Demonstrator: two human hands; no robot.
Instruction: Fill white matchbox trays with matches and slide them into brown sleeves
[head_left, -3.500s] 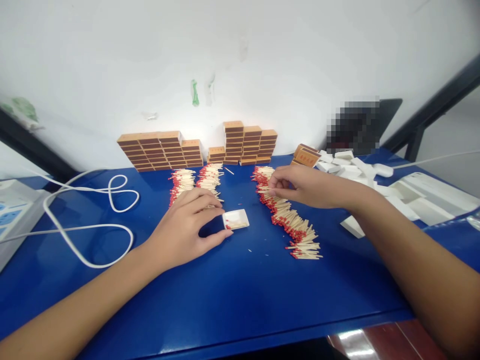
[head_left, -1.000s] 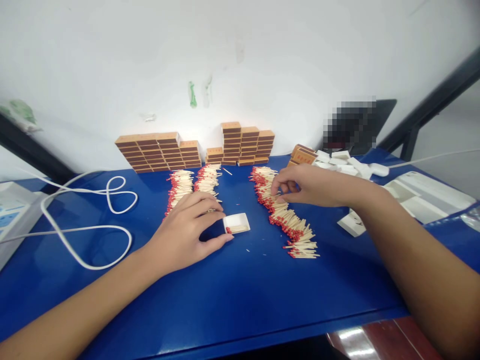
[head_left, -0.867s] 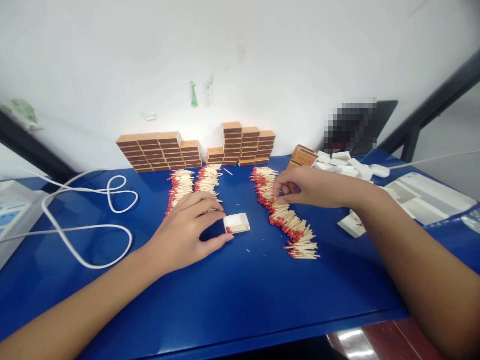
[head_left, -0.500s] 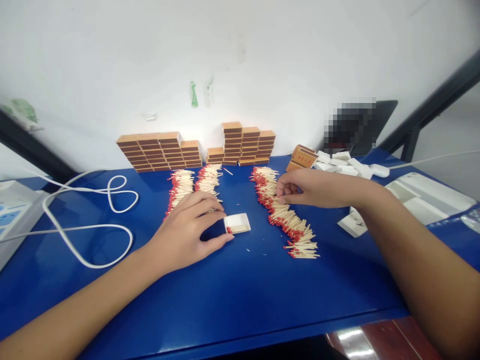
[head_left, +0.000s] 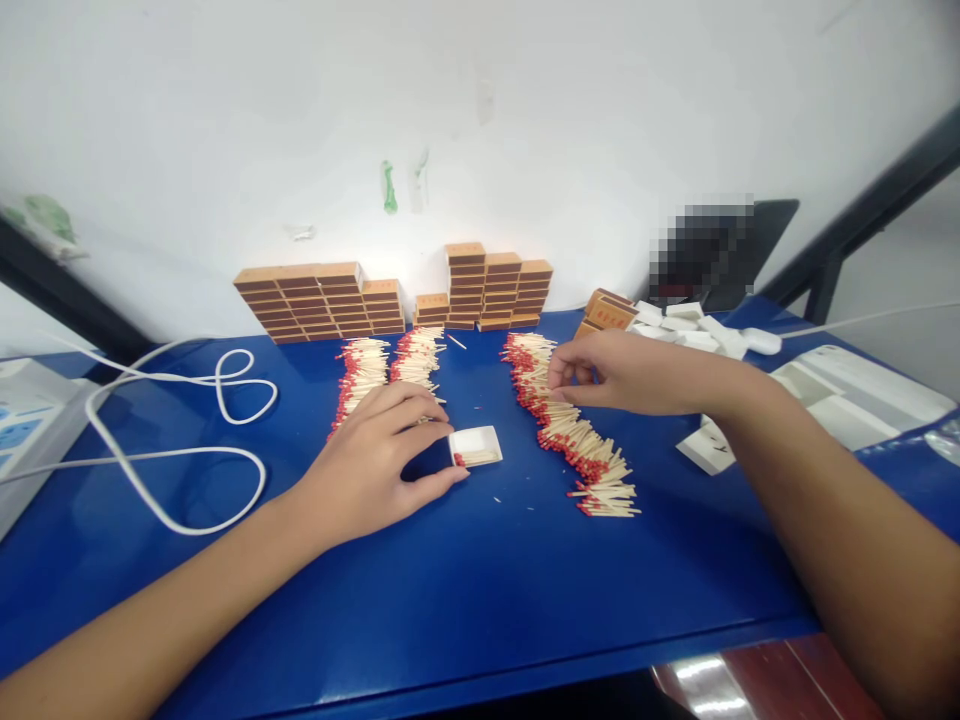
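My left hand (head_left: pixel 390 455) rests on the table with thumb and forefinger at the left end of a small white matchbox tray (head_left: pixel 480 441). A few red-tipped matches (head_left: pixel 480 458) lie along the near side of that tray. To the right, my right hand (head_left: pixel 589 368) is over a long wavy row of matches (head_left: pixel 570 435), its fingers curled and the tips pinched together at the row. Whatever is between those tips is too small to make out. Two more match rows (head_left: pixel 365 372) (head_left: pixel 418 352) lie beyond my left hand, which partly covers them.
Stacked matchboxes (head_left: pixel 322 300) line the wall, with a second stack (head_left: pixel 484 285) beside them. A few orange box sleeves (head_left: pixel 607 312) and a heap of white trays (head_left: pixel 682 325) lie at the back right. A white cable (head_left: pixel 259 480) loops on the left of the blue table (head_left: pixel 480 610).
My right hand has shifted very slightly left along the match row, with its fingertips still pinched. My left hand and the tray stay in place.
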